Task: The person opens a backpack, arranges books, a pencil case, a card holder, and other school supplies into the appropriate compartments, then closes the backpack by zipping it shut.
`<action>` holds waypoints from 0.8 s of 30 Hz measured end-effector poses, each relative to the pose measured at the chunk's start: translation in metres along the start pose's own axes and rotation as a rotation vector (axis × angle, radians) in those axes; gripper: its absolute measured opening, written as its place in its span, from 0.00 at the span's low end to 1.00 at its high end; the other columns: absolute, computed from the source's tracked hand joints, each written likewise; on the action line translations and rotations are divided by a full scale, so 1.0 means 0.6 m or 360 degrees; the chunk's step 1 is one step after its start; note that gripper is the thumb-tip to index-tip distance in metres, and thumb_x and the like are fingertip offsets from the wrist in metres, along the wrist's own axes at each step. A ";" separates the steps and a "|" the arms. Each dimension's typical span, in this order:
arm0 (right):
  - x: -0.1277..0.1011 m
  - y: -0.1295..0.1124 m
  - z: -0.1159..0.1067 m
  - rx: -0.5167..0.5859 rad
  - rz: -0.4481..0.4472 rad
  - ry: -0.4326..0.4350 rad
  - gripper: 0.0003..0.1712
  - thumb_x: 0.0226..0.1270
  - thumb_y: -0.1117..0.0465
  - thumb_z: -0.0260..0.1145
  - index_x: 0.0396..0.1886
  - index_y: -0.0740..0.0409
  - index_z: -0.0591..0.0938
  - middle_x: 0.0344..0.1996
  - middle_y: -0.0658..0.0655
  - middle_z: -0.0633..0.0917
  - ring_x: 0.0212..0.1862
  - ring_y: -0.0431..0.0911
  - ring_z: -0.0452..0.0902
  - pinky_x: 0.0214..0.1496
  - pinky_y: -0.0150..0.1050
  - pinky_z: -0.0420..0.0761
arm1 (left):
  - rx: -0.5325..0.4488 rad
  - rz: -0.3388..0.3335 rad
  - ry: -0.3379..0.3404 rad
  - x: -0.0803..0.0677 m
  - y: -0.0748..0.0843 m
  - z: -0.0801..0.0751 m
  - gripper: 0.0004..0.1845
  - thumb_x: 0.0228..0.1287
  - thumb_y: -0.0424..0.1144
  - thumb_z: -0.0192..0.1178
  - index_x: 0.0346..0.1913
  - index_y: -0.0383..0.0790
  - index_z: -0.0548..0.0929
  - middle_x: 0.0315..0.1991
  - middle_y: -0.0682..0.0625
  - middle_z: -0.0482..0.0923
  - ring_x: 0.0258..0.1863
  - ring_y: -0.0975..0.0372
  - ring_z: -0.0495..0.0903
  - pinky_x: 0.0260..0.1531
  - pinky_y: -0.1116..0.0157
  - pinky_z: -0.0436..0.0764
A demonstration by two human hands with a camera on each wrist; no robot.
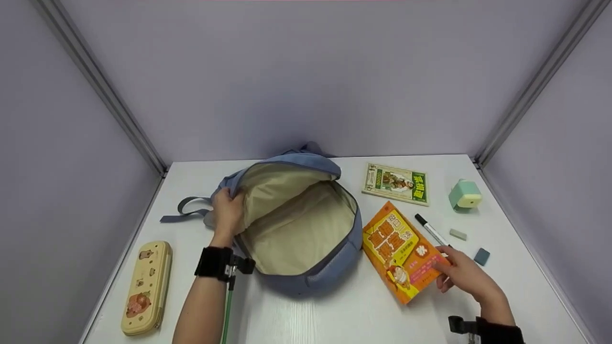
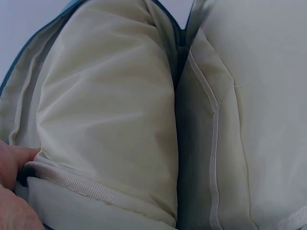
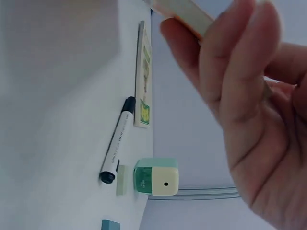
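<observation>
Head view, from the left: a cream pencil case [image 1: 146, 286] lies at the table's [image 1: 334, 320] near left edge, well apart from everything else. Next comes the left hand [image 1: 227, 212], its fingers curled over the left rim of the blue backpack [image 1: 306, 279] and holding the opening wide, so the cream lining [image 1: 291, 224] shows. The bag lies flat in the middle of the table, a grey strap [image 1: 187, 206] trailing out to the left behind the hand. The left wrist view shows only that lining [image 2: 120, 120], with fingertips [image 2: 14, 160] gripping the hemmed edge at the lower left.

Just right of the bag lies the orange book [image 1: 400, 251], tilted, its left corner touching the bag's side. The right hand [image 1: 466, 277] grips the book's near right corner, fingers over the cover edge; in the right wrist view the fingers [image 3: 235, 72] curl round the book's edge [image 3: 184, 12], which sits at the fingertips, not deep in the palm.

Behind the orange book a green book [image 1: 396, 183] lies flat. A marker [image 1: 430, 229] lies between the orange book and a pale eraser [image 1: 458, 234]; a grey eraser [image 1: 482, 256] sits just beyond the right hand. Farthest right stands a green sharpener [image 1: 464, 195].
</observation>
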State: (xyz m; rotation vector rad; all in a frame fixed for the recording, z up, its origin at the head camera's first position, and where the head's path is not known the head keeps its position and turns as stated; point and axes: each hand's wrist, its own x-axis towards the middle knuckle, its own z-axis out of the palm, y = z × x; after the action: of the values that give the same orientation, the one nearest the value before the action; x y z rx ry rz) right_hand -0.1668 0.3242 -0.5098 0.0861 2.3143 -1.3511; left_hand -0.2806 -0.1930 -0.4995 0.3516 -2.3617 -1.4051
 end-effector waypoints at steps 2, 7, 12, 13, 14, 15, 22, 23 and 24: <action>-0.001 -0.009 -0.008 0.0008 -0.0080 0.0073 0.27 0.76 0.63 0.54 0.68 0.73 0.61 0.26 0.62 0.81 0.24 0.51 0.78 0.29 0.42 0.83 | -0.0013 -0.0002 -0.0011 0.000 0.000 0.000 0.10 0.66 0.35 0.59 0.33 0.28 0.77 0.36 0.35 0.79 0.37 0.48 0.76 0.41 0.53 0.73; -0.003 -0.025 -0.014 0.0098 -0.0140 0.0236 0.28 0.77 0.61 0.54 0.68 0.74 0.64 0.26 0.62 0.81 0.22 0.51 0.78 0.28 0.41 0.82 | -0.0013 0.0011 -0.0015 -0.001 0.000 0.000 0.10 0.66 0.34 0.59 0.33 0.27 0.77 0.38 0.32 0.80 0.39 0.47 0.76 0.43 0.51 0.73; -0.012 -0.031 -0.014 0.0296 -0.0184 0.0398 0.25 0.77 0.62 0.53 0.66 0.75 0.66 0.27 0.62 0.81 0.20 0.48 0.77 0.27 0.40 0.82 | -0.0016 0.0022 -0.0026 -0.003 0.001 0.000 0.08 0.65 0.31 0.57 0.30 0.29 0.74 0.34 0.35 0.77 0.35 0.50 0.73 0.39 0.53 0.72; -0.014 -0.033 -0.014 0.0325 -0.0198 0.0430 0.25 0.78 0.63 0.53 0.66 0.75 0.66 0.27 0.62 0.81 0.19 0.47 0.76 0.27 0.39 0.82 | -0.0014 0.0025 -0.0024 -0.004 0.002 -0.001 0.08 0.64 0.31 0.57 0.30 0.29 0.74 0.34 0.35 0.77 0.35 0.50 0.73 0.38 0.53 0.71; -0.017 -0.034 -0.014 0.0342 -0.0212 0.0459 0.25 0.78 0.62 0.53 0.66 0.75 0.66 0.27 0.62 0.81 0.19 0.47 0.76 0.27 0.39 0.82 | -0.0013 0.0026 -0.0023 -0.004 0.002 -0.001 0.08 0.64 0.31 0.57 0.30 0.30 0.74 0.33 0.36 0.77 0.34 0.50 0.72 0.38 0.54 0.71; -0.019 -0.036 -0.014 0.0357 -0.0226 0.0485 0.25 0.78 0.62 0.52 0.66 0.75 0.66 0.27 0.61 0.81 0.19 0.47 0.76 0.26 0.39 0.82 | -0.0010 0.0029 -0.0021 -0.005 0.003 -0.001 0.08 0.64 0.31 0.57 0.29 0.30 0.74 0.33 0.37 0.77 0.34 0.51 0.72 0.37 0.55 0.71; -0.026 -0.053 -0.010 0.0473 -0.0312 0.0623 0.27 0.78 0.59 0.54 0.65 0.77 0.66 0.26 0.58 0.83 0.17 0.45 0.76 0.24 0.36 0.81 | -0.0039 0.0081 -0.0017 -0.008 0.004 0.000 0.07 0.64 0.29 0.57 0.29 0.29 0.73 0.31 0.37 0.75 0.33 0.51 0.70 0.37 0.56 0.70; -0.024 -0.055 -0.009 0.0497 -0.0318 0.0632 0.27 0.78 0.59 0.54 0.65 0.77 0.66 0.26 0.57 0.83 0.17 0.45 0.76 0.24 0.35 0.81 | -0.0038 0.0082 -0.0013 -0.008 0.004 0.000 0.07 0.64 0.29 0.58 0.30 0.29 0.74 0.32 0.36 0.76 0.33 0.51 0.71 0.38 0.55 0.70; -0.022 -0.057 -0.008 0.0518 -0.0322 0.0632 0.28 0.78 0.59 0.54 0.65 0.78 0.66 0.26 0.57 0.83 0.17 0.45 0.76 0.24 0.35 0.81 | -0.0035 0.0079 -0.0014 -0.008 0.004 0.000 0.07 0.64 0.29 0.58 0.30 0.28 0.74 0.32 0.36 0.76 0.33 0.51 0.71 0.38 0.55 0.71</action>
State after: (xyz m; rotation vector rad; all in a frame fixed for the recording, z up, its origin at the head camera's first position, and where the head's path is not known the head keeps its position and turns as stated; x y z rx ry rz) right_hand -0.1662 0.3127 -0.4744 0.2478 2.4416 -1.9584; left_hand -0.2763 -0.1898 -0.4981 0.2795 -2.3437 -1.4111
